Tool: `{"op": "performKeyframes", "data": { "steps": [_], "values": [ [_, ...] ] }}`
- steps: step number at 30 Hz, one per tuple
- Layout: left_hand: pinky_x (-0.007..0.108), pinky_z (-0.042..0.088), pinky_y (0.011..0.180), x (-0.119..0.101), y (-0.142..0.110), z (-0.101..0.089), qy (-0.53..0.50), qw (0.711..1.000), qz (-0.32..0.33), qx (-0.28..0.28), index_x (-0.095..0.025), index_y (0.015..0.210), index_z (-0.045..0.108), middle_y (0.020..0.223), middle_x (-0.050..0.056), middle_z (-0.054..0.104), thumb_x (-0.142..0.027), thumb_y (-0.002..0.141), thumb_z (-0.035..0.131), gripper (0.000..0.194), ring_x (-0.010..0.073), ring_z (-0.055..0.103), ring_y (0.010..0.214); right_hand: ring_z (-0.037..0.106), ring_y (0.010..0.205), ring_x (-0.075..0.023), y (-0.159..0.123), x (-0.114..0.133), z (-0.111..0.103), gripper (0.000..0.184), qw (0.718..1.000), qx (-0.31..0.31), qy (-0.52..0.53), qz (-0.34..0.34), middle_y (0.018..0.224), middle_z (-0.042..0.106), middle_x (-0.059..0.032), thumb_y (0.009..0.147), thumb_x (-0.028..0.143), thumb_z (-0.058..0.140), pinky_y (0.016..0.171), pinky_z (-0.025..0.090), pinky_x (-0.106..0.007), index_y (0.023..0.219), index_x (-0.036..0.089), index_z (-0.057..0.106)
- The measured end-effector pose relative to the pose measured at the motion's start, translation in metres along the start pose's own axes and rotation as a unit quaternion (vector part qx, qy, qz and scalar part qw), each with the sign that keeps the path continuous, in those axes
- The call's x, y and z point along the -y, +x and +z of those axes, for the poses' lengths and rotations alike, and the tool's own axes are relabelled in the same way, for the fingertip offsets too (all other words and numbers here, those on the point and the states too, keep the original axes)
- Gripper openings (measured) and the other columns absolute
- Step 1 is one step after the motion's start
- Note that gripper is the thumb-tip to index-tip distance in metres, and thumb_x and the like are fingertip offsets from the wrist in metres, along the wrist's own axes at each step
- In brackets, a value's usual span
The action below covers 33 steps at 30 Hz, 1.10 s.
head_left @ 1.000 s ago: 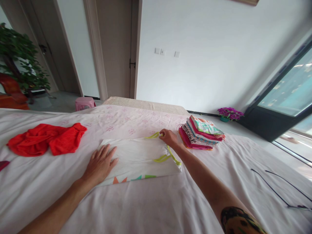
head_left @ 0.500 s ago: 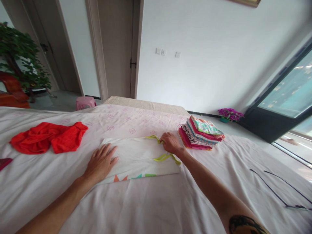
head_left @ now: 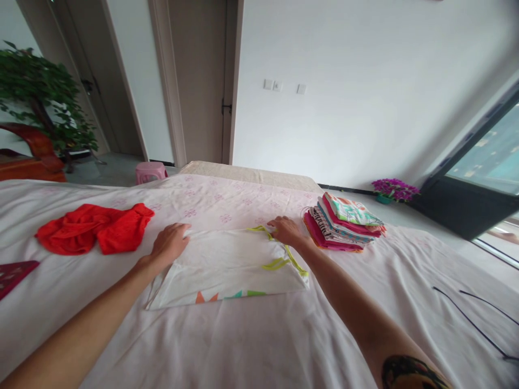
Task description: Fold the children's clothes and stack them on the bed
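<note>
A white sleeveless top (head_left: 227,259) with lime-green trim lies folded lengthwise in front of me. Orange, teal and green print shows along its near edge. My left hand (head_left: 172,241) is closed at the far left corner, with its fingertips pinching the cloth edge. At the far right corner, beside the green trim, my right hand (head_left: 286,230) has its fingers bent down on the fabric and closed on it; its fingertips are partly hidden.
A crumpled red garment (head_left: 97,227) lies to the left, and a dark pink item (head_left: 16,274) is at the left edge. A stack of folded clothes (head_left: 344,222) stands right of the top. Thin dark cords (head_left: 470,319) lie at right on the pale bedsheet (head_left: 227,346).
My left hand has moved from lying flat on the top to its far left corner, and its fingers have closed. My right hand stays at the far right corner. The view has shifted slightly.
</note>
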<state>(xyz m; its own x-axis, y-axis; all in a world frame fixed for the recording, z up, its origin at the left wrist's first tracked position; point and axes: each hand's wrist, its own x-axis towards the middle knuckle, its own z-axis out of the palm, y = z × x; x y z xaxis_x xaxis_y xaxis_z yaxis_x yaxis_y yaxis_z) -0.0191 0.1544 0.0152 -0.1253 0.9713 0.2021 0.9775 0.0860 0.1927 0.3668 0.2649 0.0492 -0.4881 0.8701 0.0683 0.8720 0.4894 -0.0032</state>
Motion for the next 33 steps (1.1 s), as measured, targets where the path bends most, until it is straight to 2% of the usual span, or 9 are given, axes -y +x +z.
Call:
{"op": "performKeyframes", "data": {
  "steps": [4,8,11,14,17,21,28,33],
  "values": [
    [0.03,0.048,0.092,0.008,0.021,0.009,-0.017,1.0,-0.005,0.021,-0.021,0.121,0.065,0.117,0.008,0.069,-0.026,0.081,0.055,0.041,0.0222,0.064,0.107,0.057,0.106,-0.023,0.0,0.001,0.001,0.043,1.0,0.006,0.018,-0.019,0.104,0.072,-0.0036,0.081,0.016,0.06,0.089,0.04,-0.031,0.122,0.026,0.066],
    [0.026,0.049,0.083,0.016,0.025,0.004,-0.032,0.999,0.006,0.03,-0.024,0.1,0.07,0.103,0.004,0.072,-0.026,0.079,0.055,0.026,0.0196,0.066,0.096,0.055,0.098,-0.0216,-0.013,0.004,-0.002,0.022,0.998,-0.051,0.013,-0.041,0.097,0.071,-0.0051,0.08,0.015,0.061,0.087,0.039,-0.031,0.098,0.023,0.072],
    [0.028,0.047,0.088,0.021,0.012,-0.005,-0.057,0.997,0.055,-0.017,-0.023,0.091,0.066,0.102,0.005,0.069,-0.028,0.079,0.052,0.019,0.0208,0.063,0.099,0.054,0.095,-0.0204,-0.031,0.003,-0.004,0.015,0.992,-0.107,0.018,-0.063,0.095,0.068,-0.0058,0.079,0.011,0.061,0.086,0.038,-0.03,0.087,0.021,0.069],
    [0.028,0.046,0.086,0.025,-0.012,-0.014,-0.098,0.986,0.122,-0.05,-0.023,0.083,0.062,0.096,0.004,0.067,-0.024,0.076,0.051,0.012,0.0209,0.062,0.097,0.054,0.09,-0.019,-0.05,-0.001,-0.003,0.018,0.987,-0.119,0.028,-0.106,0.091,0.066,-0.0053,0.077,0.006,0.058,0.082,0.038,-0.029,0.085,0.019,0.067],
    [0.027,0.045,0.084,0.026,-0.039,-0.021,-0.134,0.979,0.152,-0.021,-0.023,0.081,0.059,0.091,0.001,0.067,-0.02,0.074,0.05,0.012,0.0198,0.062,0.094,0.055,0.084,-0.0181,-0.066,-0.003,0.0,0.021,0.984,-0.106,0.03,-0.143,0.087,0.065,-0.0045,0.077,0.004,0.055,0.08,0.038,-0.028,0.086,0.019,0.066],
    [0.025,0.046,0.081,0.024,-0.061,-0.025,-0.184,0.972,0.146,0.01,-0.023,0.083,0.058,0.09,0.0,0.066,-0.019,0.074,0.049,0.013,0.0175,0.063,0.091,0.055,0.084,-0.018,-0.078,-0.002,0.001,0.024,0.982,-0.11,0.036,-0.15,0.089,0.065,-0.0045,0.076,0.002,0.053,0.08,0.038,-0.028,0.087,0.019,0.067],
    [0.026,0.045,0.084,0.023,-0.073,-0.025,-0.131,0.977,0.159,0.054,-0.024,0.086,0.06,0.096,0.0,0.067,-0.013,0.077,0.044,0.021,0.0172,0.062,0.096,0.056,0.087,-0.0181,-0.091,0.003,-0.006,0.026,0.989,-0.074,0.037,-0.125,0.091,0.064,-0.0045,0.078,0.004,0.052,0.078,0.038,-0.027,0.088,0.02,0.07],
    [0.029,0.044,0.086,0.019,-0.077,-0.035,-0.072,0.978,0.176,0.085,-0.025,0.085,0.063,0.096,0.0,0.068,-0.005,0.071,0.041,0.033,0.0182,0.061,0.098,0.056,0.092,-0.0184,-0.098,0.003,-0.007,0.031,0.991,-0.049,0.043,-0.113,0.093,0.065,-0.0044,0.077,0.003,0.051,0.08,0.038,-0.027,0.091,0.022,0.072]
  ]
}}
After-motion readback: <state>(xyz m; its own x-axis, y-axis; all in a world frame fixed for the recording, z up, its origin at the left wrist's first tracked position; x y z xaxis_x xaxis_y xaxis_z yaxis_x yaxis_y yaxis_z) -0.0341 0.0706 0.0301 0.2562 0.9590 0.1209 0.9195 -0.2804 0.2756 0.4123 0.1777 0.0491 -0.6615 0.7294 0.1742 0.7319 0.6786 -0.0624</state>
